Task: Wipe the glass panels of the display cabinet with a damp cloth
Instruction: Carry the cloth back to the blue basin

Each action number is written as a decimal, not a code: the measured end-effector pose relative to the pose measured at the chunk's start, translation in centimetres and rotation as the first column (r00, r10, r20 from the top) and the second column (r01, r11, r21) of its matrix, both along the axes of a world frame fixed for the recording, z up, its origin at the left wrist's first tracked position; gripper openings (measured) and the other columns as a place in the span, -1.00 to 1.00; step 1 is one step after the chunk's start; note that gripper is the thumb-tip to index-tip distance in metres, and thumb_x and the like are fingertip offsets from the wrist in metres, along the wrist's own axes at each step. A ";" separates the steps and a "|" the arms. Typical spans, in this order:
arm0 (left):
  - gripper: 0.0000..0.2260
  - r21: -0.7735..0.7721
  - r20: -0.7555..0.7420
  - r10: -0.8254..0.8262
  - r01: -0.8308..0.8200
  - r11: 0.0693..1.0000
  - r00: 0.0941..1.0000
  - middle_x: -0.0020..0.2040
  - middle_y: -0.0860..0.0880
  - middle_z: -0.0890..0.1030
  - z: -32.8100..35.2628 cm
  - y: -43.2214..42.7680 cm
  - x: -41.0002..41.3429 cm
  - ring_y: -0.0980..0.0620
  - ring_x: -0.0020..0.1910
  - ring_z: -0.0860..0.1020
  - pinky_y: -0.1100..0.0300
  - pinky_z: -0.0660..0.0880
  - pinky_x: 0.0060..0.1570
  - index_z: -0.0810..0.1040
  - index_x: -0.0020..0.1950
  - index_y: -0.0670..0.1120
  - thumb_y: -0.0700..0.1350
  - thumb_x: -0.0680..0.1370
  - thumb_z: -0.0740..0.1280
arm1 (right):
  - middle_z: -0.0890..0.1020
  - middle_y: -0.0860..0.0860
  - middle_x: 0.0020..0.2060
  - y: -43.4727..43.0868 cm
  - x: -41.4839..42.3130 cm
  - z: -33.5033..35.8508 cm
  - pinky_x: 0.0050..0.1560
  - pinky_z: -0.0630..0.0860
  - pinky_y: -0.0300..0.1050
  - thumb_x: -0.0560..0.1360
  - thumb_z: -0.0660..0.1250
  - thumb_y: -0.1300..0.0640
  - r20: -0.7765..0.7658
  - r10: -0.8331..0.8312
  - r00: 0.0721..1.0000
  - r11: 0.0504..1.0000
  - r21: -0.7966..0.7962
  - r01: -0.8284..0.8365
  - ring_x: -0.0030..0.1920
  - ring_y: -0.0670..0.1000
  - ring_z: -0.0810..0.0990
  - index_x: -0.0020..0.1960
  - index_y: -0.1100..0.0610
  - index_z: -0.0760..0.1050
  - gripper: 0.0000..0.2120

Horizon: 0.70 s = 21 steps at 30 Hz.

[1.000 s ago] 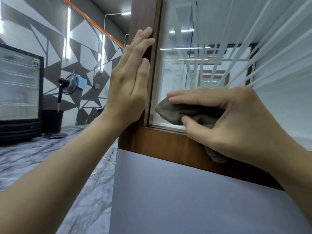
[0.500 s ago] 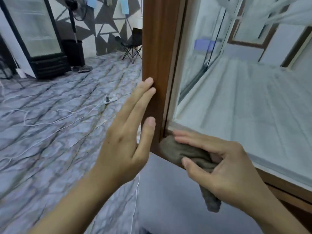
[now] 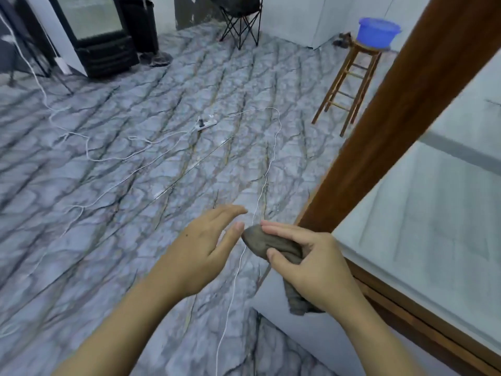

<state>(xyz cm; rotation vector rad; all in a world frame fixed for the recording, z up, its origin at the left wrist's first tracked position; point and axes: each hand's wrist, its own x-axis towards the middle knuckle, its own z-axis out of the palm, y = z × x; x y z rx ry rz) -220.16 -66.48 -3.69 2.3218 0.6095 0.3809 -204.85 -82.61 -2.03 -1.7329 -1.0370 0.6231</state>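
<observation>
Probably mid-task: gripping cloth point(image 3: 264, 241) in right hand point(image 3: 314, 264), off the glass panel point(image 3: 423, 226) at 3 o'clock, with left hand point(image 3: 206, 245) spread, empty.

The right hand point(image 3: 314, 267) covers the middle of the cloth point(image 3: 260, 240), so only its two ends show. Whether the cloth touches the post point(image 3: 401, 109) cannot be told. The fingertips point(image 3: 233, 211) of the left hand point(image 3: 206, 248) are blurred. Both forearms run off the bottom edge. The post is cut by the top edge, the glass point(image 3: 433, 213) by the right. The fridge point(image 3: 100, 36) and chair point(image 3: 241, 20) lose their tops. The basin's point(image 3: 378, 32) inside is hidden. The power strip point(image 3: 206, 124) is too small to make out.
</observation>
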 end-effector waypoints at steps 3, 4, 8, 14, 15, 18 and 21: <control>-0.48 -0.090 -0.113 0.021 -0.032 0.995 0.993 0.38 0.23 0.50 1.0 2.7 -1.8 0.27 0.37 0.41 0.22 0.32 0.38 0.48 0.45 0.10 0.28 0.64 -0.01 | 0.68 -0.27 0.17 4.1 -1.5 1.0 0.26 0.51 -0.31 0.48 0.48 0.26 -0.012 0.059 0.998 0.994 -0.087 -0.060 0.21 -0.32 0.59 0.21 -0.04 0.69 -0.64; -0.48 -0.103 -0.135 0.024 -0.038 0.994 0.991 0.37 0.22 0.51 1.2 3.6 -2.3 0.26 0.37 0.42 0.21 0.33 0.38 0.48 0.45 0.10 0.29 0.64 -0.01 | 0.67 -0.29 0.15 5.3 -1.8 1.1 0.25 0.51 -0.33 0.48 0.48 0.25 -0.011 0.068 0.998 0.991 -0.115 -0.069 0.19 -0.34 0.59 0.22 -0.04 0.69 -0.64; -0.50 -0.167 -0.237 0.000 -0.040 0.985 0.972 0.35 0.14 0.55 1.2 7.4 -3.1 0.19 0.33 0.46 0.20 0.34 0.33 0.52 0.41 0.06 0.28 0.68 0.01 | 0.62 -0.33 0.08 9.6 -2.3 0.8 0.13 0.47 -0.48 0.49 0.47 0.25 -0.031 0.089 0.996 0.975 -0.202 -0.093 0.09 -0.44 0.57 0.25 0.01 0.68 -0.64; -0.55 -0.246 -0.296 -0.026 -0.049 0.968 0.955 0.16 0.03 0.63 1.1 13.6 -0.9 0.07 0.17 0.53 0.09 0.39 0.24 0.59 0.26 -0.04 0.17 0.73 0.02 | 0.68 -0.23 0.04 16.2 -0.4 -0.4 0.00 0.53 -0.42 0.50 0.46 0.25 -0.095 0.057 0.994 0.968 -0.238 -0.078 -0.04 -0.35 0.65 0.23 -0.02 0.68 -0.65; -0.60 -0.234 -0.305 -0.025 -0.049 0.971 0.952 0.19 0.03 0.63 1.0 14.8 -0.5 0.06 0.19 0.53 0.12 0.38 0.23 0.59 0.29 -0.03 0.12 0.74 0.03 | 0.70 -0.22 0.04 17.7 0.1 -0.5 0.00 0.55 -0.39 0.50 0.46 0.25 -0.100 0.057 0.993 0.968 -0.236 -0.079 -0.05 -0.32 0.66 0.23 -0.03 0.68 -0.65; -0.62 -0.204 -0.331 -0.019 -0.052 0.978 0.944 0.33 0.09 0.56 1.4 18.7 0.5 0.08 0.33 0.48 0.12 0.37 0.28 0.51 0.42 0.07 0.13 0.73 0.04 | 0.73 -0.16 0.06 22.2 1.9 -0.5 0.08 0.60 -0.30 0.49 0.47 0.21 -0.099 0.038 0.994 0.969 -0.241 -0.061 0.00 -0.27 0.68 0.23 -0.06 0.68 -0.65; -0.54 -0.182 -0.347 0.034 -0.102 0.978 0.937 0.47 0.14 0.44 2.2 22.0 1.3 0.10 0.46 0.38 0.20 0.27 0.25 0.35 0.56 0.08 0.19 0.70 0.04 | 0.73 -0.16 0.01 25.4 3.3 0.0 0.06 0.61 -0.30 0.51 0.47 0.19 -0.109 0.025 0.994 0.964 -0.260 -0.053 -0.05 -0.26 0.68 0.25 -0.06 0.67 -0.66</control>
